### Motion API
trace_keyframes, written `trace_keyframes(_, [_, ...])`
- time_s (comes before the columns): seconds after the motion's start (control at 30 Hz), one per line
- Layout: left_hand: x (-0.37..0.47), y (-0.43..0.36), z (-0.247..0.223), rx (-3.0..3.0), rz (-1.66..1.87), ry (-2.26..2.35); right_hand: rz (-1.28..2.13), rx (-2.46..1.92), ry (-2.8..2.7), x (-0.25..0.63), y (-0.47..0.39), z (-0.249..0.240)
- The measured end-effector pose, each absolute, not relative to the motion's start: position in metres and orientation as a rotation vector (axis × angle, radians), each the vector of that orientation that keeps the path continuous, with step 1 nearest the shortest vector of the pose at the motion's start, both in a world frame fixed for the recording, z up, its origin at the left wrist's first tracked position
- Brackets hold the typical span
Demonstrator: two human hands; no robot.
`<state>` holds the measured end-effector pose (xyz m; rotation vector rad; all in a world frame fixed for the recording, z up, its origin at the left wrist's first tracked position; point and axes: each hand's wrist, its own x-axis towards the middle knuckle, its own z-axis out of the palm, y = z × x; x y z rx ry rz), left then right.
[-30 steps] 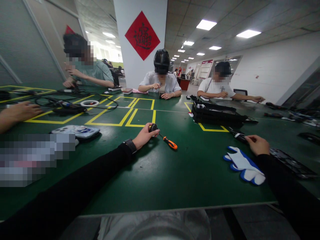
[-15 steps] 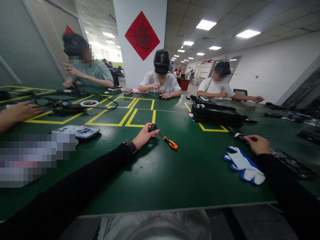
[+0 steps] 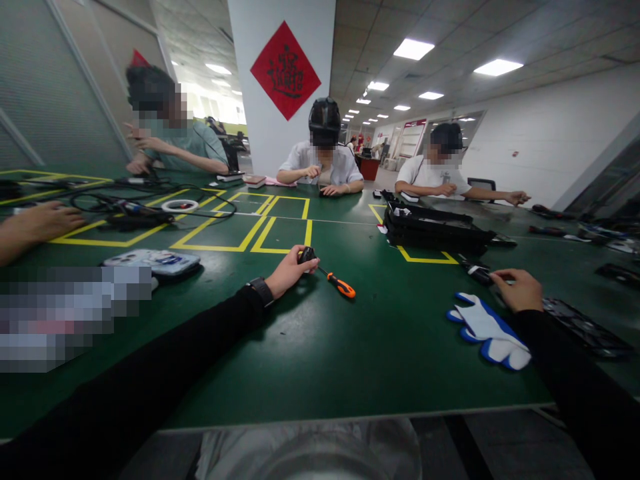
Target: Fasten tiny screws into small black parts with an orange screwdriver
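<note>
Green tabletop [image 3: 350,373]: mid-frame, left hand [image 3: 289,272] grips black object [image 3: 307,255], seemingly steadying it; frame right, right hand [image 3: 521,291], hold unclear, meets dark item [image 3: 479,273]; next calls for secure pinch.

Clock centred on head view: person in green top [image 3: 195,143] at 10 o'clock, person in pale shirt [image 3: 297,160] at 12, person in white T-shirt [image 3: 415,172] at 2; red diamond sign [image 3: 285,70] on the pillar [image 3: 313,23], between 11 and 12. Tabletop: white ring [image 3: 193,209] between 9 and 10, printed case [image 3: 170,261] at 9, black frame assembly [image 3: 435,228] at 3.
</note>
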<state>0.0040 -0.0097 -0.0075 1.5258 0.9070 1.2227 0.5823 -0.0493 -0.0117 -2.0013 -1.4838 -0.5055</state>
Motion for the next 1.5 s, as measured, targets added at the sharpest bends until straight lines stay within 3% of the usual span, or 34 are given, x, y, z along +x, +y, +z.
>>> trace_keyframes(0.5, [0.005, -0.013, -0.003, 1.437, 1.198, 0.878, -0.484, -2.067, -1.774, 0.560, -0.042, -0.006])
trace_keyframes(0.67, [0.006, -0.011, -0.001, 1.386, 1.170, 0.826, -0.629, -1.901, -1.663, 0.528, -0.047, 0.034])
trace_keyframes(0.73, [0.008, -0.007, 0.000, 1.329, 1.146, 0.775, -0.519, -1.840, -1.680, 0.495, -0.055, 0.068])
trace_keyframes(0.87, [0.012, 0.005, -0.001, 1.322, 1.185, 0.720, 0.059, -1.666, -2.139, 0.380, -0.081, 0.117])
trace_keyframes(1.0, [0.013, 0.014, -0.005, 1.320, 1.228, 0.753, 0.141, -1.253, -2.419, 0.253, -0.091, 0.080])
trace_keyframes(1.1, [0.011, 0.015, -0.008, 1.335, 1.235, 0.776, 0.026, -1.276, -2.346, 0.200, -0.072, 0.026])
trace_keyframes(1.23, [0.008, 0.014, -0.012, 1.399, 1.266, 0.815, 0.115, -1.421, -2.170, 0.195, -0.043, -0.006])
trace_keyframes(1.5, [0.008, 0.014, -0.014, 1.455, 1.273, 0.841, 0.303, -1.121, -2.157, 0.210, -0.044, 0.009])
